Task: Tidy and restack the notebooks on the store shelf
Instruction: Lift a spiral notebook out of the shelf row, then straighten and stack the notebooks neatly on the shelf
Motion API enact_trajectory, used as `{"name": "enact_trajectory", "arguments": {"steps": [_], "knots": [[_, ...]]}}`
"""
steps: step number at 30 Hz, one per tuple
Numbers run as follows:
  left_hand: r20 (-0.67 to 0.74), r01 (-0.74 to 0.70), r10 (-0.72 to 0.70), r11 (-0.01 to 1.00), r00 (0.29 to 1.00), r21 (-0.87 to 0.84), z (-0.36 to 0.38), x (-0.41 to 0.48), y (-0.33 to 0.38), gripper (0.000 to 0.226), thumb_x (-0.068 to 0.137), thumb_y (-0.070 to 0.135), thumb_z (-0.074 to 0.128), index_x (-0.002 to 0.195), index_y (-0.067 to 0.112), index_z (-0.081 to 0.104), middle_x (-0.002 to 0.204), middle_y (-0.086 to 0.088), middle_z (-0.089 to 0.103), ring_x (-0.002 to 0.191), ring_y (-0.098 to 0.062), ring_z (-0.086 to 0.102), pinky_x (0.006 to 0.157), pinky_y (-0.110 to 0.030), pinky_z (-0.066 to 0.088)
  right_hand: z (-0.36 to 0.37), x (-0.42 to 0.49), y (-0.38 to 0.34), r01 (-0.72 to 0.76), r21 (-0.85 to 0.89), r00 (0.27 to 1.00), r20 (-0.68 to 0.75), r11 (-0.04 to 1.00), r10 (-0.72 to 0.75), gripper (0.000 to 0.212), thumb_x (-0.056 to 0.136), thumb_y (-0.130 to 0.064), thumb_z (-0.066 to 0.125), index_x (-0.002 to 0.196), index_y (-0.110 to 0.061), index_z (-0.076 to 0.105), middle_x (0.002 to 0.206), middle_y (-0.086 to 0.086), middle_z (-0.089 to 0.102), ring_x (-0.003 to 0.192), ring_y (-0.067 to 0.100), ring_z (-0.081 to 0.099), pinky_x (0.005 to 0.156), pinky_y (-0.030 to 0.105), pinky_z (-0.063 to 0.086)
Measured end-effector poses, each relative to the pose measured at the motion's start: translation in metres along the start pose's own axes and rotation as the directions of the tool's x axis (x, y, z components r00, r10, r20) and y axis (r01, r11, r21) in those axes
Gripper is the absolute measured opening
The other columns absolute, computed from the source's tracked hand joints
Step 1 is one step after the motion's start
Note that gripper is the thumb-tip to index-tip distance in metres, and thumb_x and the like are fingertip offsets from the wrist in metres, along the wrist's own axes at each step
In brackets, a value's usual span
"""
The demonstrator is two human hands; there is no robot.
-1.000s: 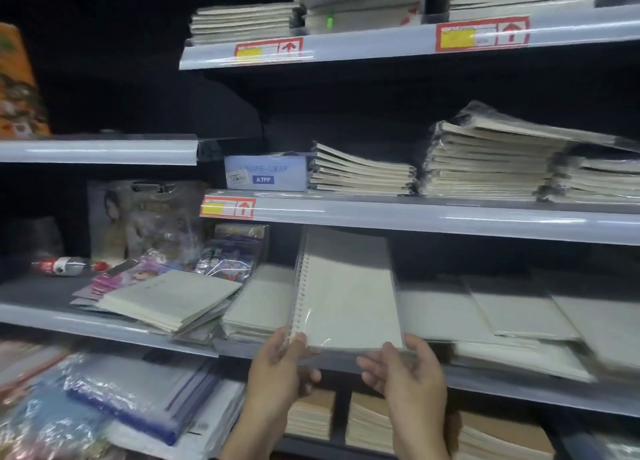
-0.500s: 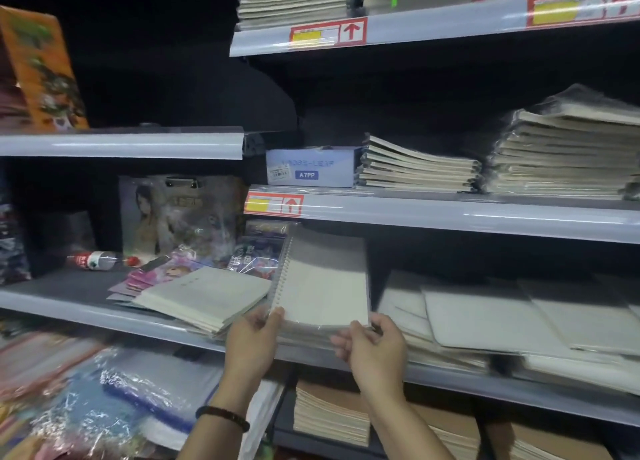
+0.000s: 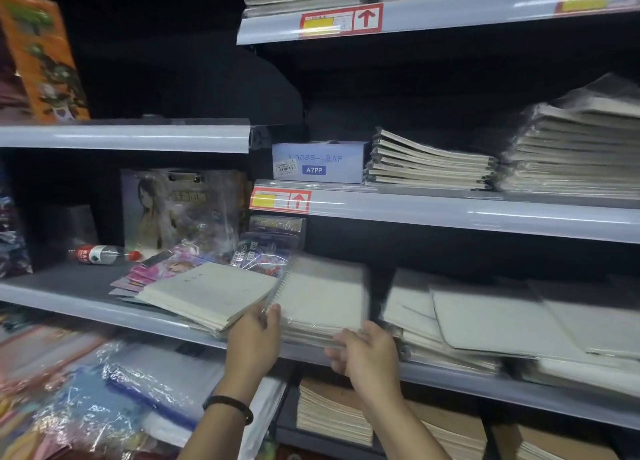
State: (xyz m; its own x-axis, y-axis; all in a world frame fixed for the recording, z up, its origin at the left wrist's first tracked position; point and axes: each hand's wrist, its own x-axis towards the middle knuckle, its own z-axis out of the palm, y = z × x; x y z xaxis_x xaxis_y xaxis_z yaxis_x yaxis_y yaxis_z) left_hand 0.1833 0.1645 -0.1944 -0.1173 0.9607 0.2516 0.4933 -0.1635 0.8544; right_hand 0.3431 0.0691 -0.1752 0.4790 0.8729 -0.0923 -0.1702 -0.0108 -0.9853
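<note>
Setting a plastic-wrapped, cream-covered spiral notebook onto the low stack of matching notebooks at lower centre of the frame is, we judge, the step in hand. Our left hand pinches the notebook's near left corner, thumb on top and fingers beneath, closed on it. Our right hand cups the near right edge with fingers curled against it; blur hides whether it truly clamps. Next we should square the edges with the stack and let go. Just left, a tilted pile of cream notebooks overhangs the grey metal shelf. Right of centre, loose cream notebooks lie fanned and need restacking.
</note>
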Motion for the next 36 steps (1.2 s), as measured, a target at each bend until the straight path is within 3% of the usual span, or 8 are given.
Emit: {"name": "enact_trajectory", "arguments": {"steps": [5,9,15,18,21,28,33,36], "knots": [[-0.015,0.003,-0.002,0.998,1.0,0.065,-0.001,-0.023,0.014,0.05,0.103,0.04,0.059,0.137,0.004,0.051,0.124,-0.017,0.067,0.116,-0.037,0.063,0.087,-0.037,0.048,-0.009,-0.003,-0.007,-0.033,-0.032,0.999,0.032,0.999,0.034,0.074,0.097,-0.009,0.068,0.162,-0.01,0.033,0.122,0.01,0.07,0.077,0.021,0.081,0.071,0.04,0.068],[-0.083,-0.075,0.089,0.983,0.993,0.165,0.006,-0.057,0.033,0.056,0.098,0.036,0.065,0.143,0.012,0.043,0.138,-0.013,0.053,0.119,-0.036,0.06,0.092,-0.047,0.054,-0.03,-0.009,-0.014,-0.016,-0.052,0.999,0.036,0.999,0.018,0.061,0.096,-0.008,0.07,0.153,-0.013,0.047,0.108,0.009,0.075,0.078,0.024,0.081,0.068,0.038,0.066],[0.094,-0.281,0.275,0.958,0.957,0.058,0.033,-0.108,0.074,0.016,0.097,0.031,0.063,0.111,0.04,0.06,0.107,0.013,0.061,0.088,-0.004,0.06,0.075,-0.025,0.043,-0.083,-0.031,-0.025,0.002,-0.04,1.0,0.021,0.999,-0.002,0.033,0.096,-0.009,0.07,0.129,-0.015,0.067,0.098,0.006,0.08,0.08,0.028,0.081,0.068,0.037,0.064],[0.171,-0.363,0.358,0.932,0.918,-0.005,0.057,-0.132,0.094,0.009,0.095,0.03,0.064,0.096,0.039,0.062,0.1,0.019,0.063,0.089,0.001,0.061,0.078,-0.023,0.049,-0.118,-0.044,-0.029,0.023,-0.009,1.0,-0.018,1.0,-0.023,0.032,0.095,-0.007,0.07,0.124,-0.02,0.068,0.1,0.01,0.081,0.081,0.033,0.081,0.074,0.043,0.063],[0.241,-0.431,0.433,0.9,0.869,-0.06,0.084,-0.157,0.118,0.009,0.096,0.029,0.063,0.096,0.039,0.062,0.102,0.022,0.061,0.096,0.004,0.062,0.083,-0.021,0.051,-0.156,-0.052,-0.033,0.054,-0.004,0.994,-0.092,0.999,-0.054,0.036,0.093,-0.006,0.07,0.126,-0.019,0.069,0.101,0.013,0.081,0.082,0.034,0.081,0.085,0.054,0.064],[0.354,-0.507,0.538,0.842,0.765,-0.184,0.139,-0.205,0.173,0.009,0.099,0.033,0.064,0.103,0.041,0.063,0.104,0.023,0.059,0.094,0.001,0.061,0.086,-0.025,0.056,-0.264,-0.079,-0.053,0.142,0.051,0.938,-0.326,0.989,-0.118,0.029,0.097,-0.005,0.067,0.122,-0.019,0.07,0.092,0.009,0.082,0.082,0.034,0.08,0.075,0.044,0.061],[0.438,-0.586,0.623,0.775,0.648,-0.236,0.183,-0.233,0.215,0.012,0.1,0.032,0.063,0.11,0.039,0.064,0.108,0.025,0.057,0.106,0.003,0.057,0.095,-0.021,0.051,-0.343,-0.088,-0.061,0.189,0.134,0.861,-0.499,0.973,-0.098,0.024,0.103,-0.006,0.059,0.126,-0.008,0.064,0.106,0.019,0.077,0.082,0.04,0.076,0.069,0.04,0.057],[0.489,-0.548,0.607,0.789,0.627,-0.277,0.212,-0.247,0.242,0.01,0.099,0.034,0.065,0.109,0.038,0.065,0.106,0.021,0.062,0.097,0.0,0.063,0.087,-0.021,0.054,-0.379,-0.088,-0.068,0.195,0.17,0.825,-0.561,0.966,-0.068,0.026,0.105,-0.006,0.056,0.131,-0.004,0.056,0.111,0.02,0.072,0.086,0.04,0.075,0.075,0.043,0.059]]}}
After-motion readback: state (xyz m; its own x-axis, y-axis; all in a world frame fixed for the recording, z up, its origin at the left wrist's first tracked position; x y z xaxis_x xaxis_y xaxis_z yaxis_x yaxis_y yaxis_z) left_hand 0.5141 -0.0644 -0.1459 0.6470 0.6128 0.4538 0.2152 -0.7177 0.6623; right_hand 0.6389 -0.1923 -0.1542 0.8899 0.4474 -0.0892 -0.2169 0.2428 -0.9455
